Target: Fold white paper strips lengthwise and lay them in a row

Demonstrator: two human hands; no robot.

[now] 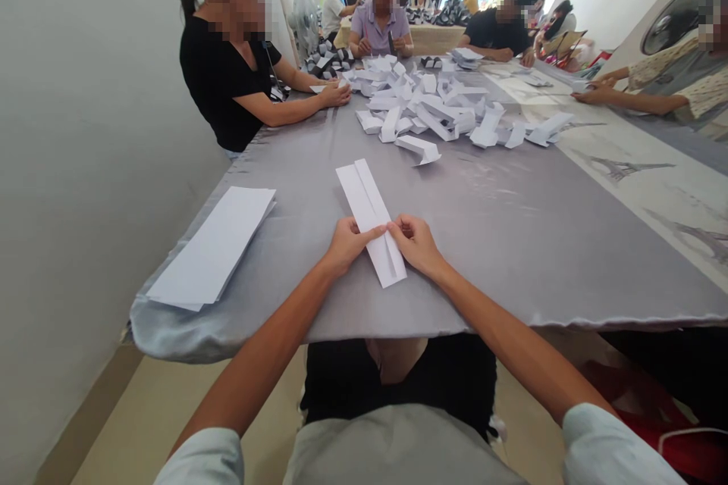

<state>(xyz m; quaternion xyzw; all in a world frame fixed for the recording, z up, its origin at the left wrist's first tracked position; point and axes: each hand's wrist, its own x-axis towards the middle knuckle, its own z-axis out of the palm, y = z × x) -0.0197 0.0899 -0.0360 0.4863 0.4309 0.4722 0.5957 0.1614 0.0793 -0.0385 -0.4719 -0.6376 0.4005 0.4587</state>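
A long white sheet of paper (361, 193), creased lengthwise with its sides folded inward, is held over the near part of the table. My left hand (348, 242) grips its left side, the thumb lying across the top and the fingers underneath. My right hand (414, 244) pinches the right edge, its fingers curled and its thumb close to the left thumb. Left of my hands lies a stack of flat white paper sheets (213, 246). Beyond them, a folded paper piece (419, 148) rests at the near side of a loose heap of folded white papers (437, 98).
A grey cloth covers the table (483, 242), with a printed runner (631, 167) on the right. A person in black (227, 68) sits at the left edge; other people sit at the far and right sides. A wall (73, 129) runs along the left.
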